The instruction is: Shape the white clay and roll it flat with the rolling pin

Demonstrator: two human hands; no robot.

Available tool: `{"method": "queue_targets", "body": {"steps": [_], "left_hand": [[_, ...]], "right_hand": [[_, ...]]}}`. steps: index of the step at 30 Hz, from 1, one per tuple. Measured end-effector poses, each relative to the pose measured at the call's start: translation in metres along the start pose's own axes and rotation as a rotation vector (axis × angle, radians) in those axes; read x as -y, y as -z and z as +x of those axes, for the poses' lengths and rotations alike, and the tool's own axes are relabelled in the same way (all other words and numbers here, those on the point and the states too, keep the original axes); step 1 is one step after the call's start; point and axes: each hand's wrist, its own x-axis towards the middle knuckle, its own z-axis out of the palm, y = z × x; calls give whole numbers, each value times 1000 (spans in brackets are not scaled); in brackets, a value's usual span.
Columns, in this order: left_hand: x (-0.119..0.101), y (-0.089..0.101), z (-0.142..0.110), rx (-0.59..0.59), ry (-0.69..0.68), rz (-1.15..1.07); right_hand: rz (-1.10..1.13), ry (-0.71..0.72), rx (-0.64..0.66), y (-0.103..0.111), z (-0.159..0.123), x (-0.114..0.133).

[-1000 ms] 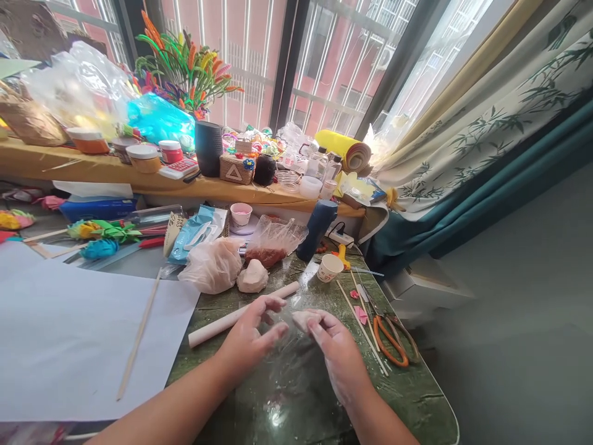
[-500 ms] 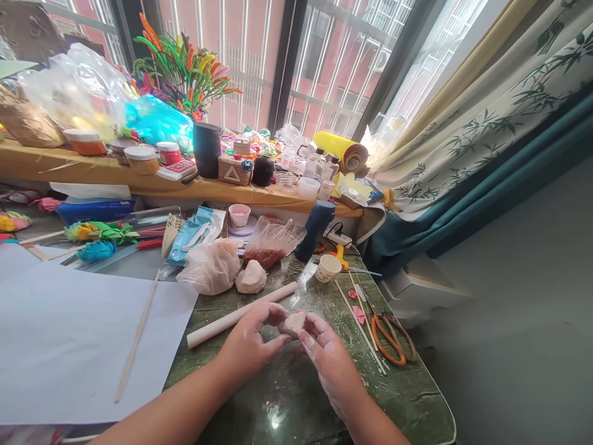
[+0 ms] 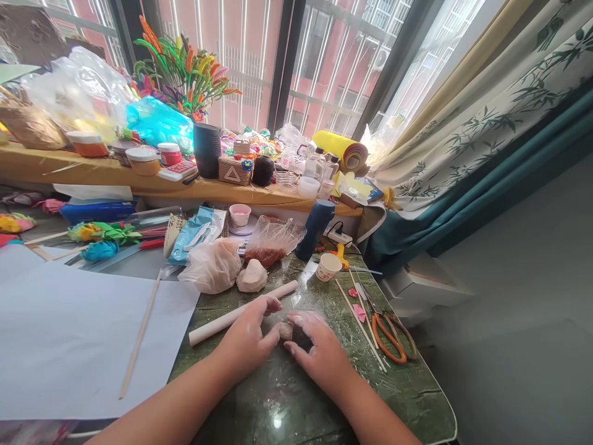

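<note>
My left hand [image 3: 248,337] and my right hand [image 3: 317,352] are cupped together low over the green table [image 3: 407,395], fingers curled round a small pale lump of dough [image 3: 286,329] that shows only between the fingertips. Both hands are dusted white. A white rolling stick [image 3: 231,316] lies just beyond my left hand. A larger dough lump [image 3: 252,276] sits farther back, beside a plastic bag of dough [image 3: 212,266].
Orange-handled scissors [image 3: 386,343] and thin wooden sticks [image 3: 361,318] lie to the right. A paper cup [image 3: 328,267], a dark bottle [image 3: 315,228] and a bag of red stuff [image 3: 271,241] stand behind. White paper [image 3: 69,340] covers the left. The wooden shelf [image 3: 208,188] is crowded.
My hands came together round the dough piece, which my right hand held alone a second ago, and lowered it toward the table top.
</note>
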Motion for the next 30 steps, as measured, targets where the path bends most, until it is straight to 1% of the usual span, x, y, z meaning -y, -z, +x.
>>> {"method": "queue_targets", "body": {"steps": [2,4,7,9,11,12,13,15,16,17,18,19,20,21,22,23,24,27,28,30], "left_hand": [[-1,1,1,-70,48,-90],[-1,2,3,-123,67,-184],[-1,2,5,-163,94,-260],[-2,2,5,-170,114,-273],[-3,2,5,-170,124,-274],[-4,2,5,-166,124,-273],[-4,2,5,-158,122,-273],[-5,2,4,-145,119,-279],[-4,2,4,-139,121,-283],[-4,1,3,-131,126,-288],[-4,1,3,-126,131,-292],[-4,1,3,-123,136,-294],[-4,0,3,-122,140,-297],[-4,0,4,-124,143,-300],[-4,0,4,-127,143,-305],[-5,0,4,-132,142,-309],[-6,0,4,-132,140,-311],[-8,0,5,-124,136,-302],[-8,0,5,-119,137,-300],[-7,0,5,-102,146,-298]], "right_hand": [[-18,28,24,-1,2,-1],[-20,27,27,-2,4,-2],[37,-52,-41,1,10,-4],[135,-160,-105,11,15,-4],[261,-256,-173,28,21,1],[320,-272,-217,39,23,6],[368,-260,-276,49,24,12],[407,-162,-440,68,22,25],[389,-99,-534,73,19,30],[345,-32,-595,75,15,33],[273,36,-597,74,10,32],[176,111,-526,70,6,29],[63,181,-397,64,1,23],[-57,246,-220,56,-3,14],[-166,297,-70,49,-7,5],[-241,299,-8,42,-10,-4],[-280,287,8,37,-13,-11],[-228,192,-92,27,-15,-19],[-204,180,-94,25,-14,-18],[-189,191,-40,19,-11,-12]]}}
